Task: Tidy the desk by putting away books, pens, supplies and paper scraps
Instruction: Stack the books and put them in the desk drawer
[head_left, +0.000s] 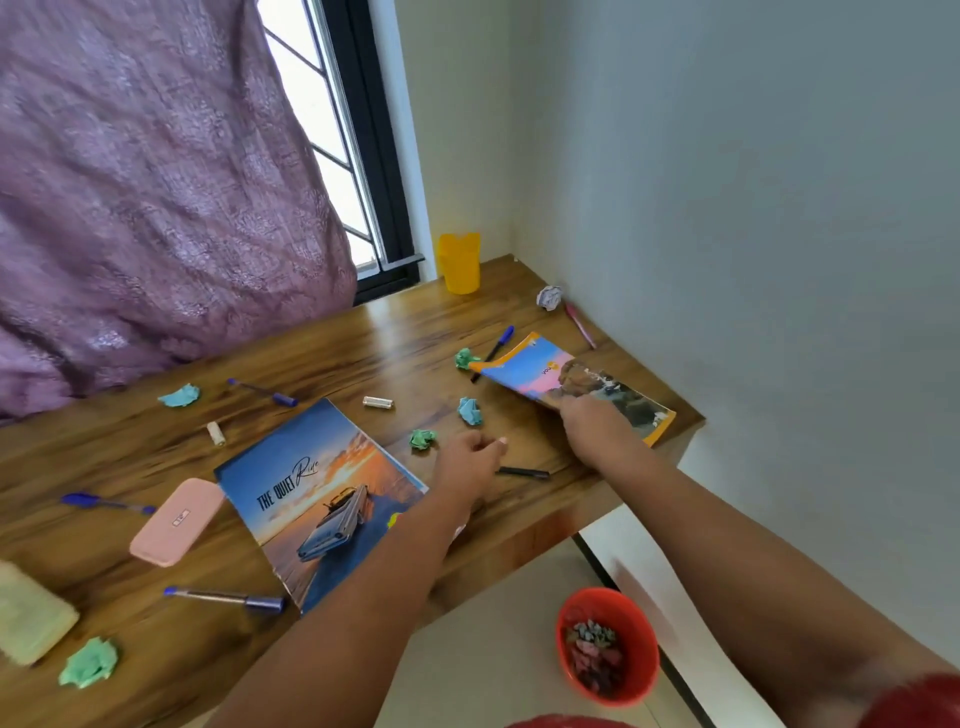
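While gripping the near edge of the orange-bordered book (550, 376), right hand (589, 423) curled over the cover with fingertips pinching the edge and lifting it, so the cover bows upward. Left hand (467, 460) hovering just left of that book, fingers loosely curled together and empty, above the wooden desk (322, 358). Black pen (522, 472) lying flat between the two wrists, just in front of the book.

Placed by that same book: green paper scrap (466, 358) and blue-capped pen (493, 352) touching or nearly touching its far-left corner; blue paper scrap (470, 410) just left of it; another green scrap (422, 439) a little farther left, near the left knuckles. White crumpled paper (549, 297) and pink pen (580, 325) behind it, by the wall. Yellow cup (459, 262) well behind, in the far corner by the window.

Farther left of the book: second book titled "The Quiet Ride" (317, 499), flat, its near corner hidden under the left forearm. Beyond that, pink case (176, 522), several blue pens (223, 598), two small white cylinders (377, 401), more scraps (89, 662) and a pale yellow block (31, 616), blurred at the frame edge.

Below the desk, in front of the book, red bowl (605, 644) on the floor holding small dark bits, too blurred to identify.
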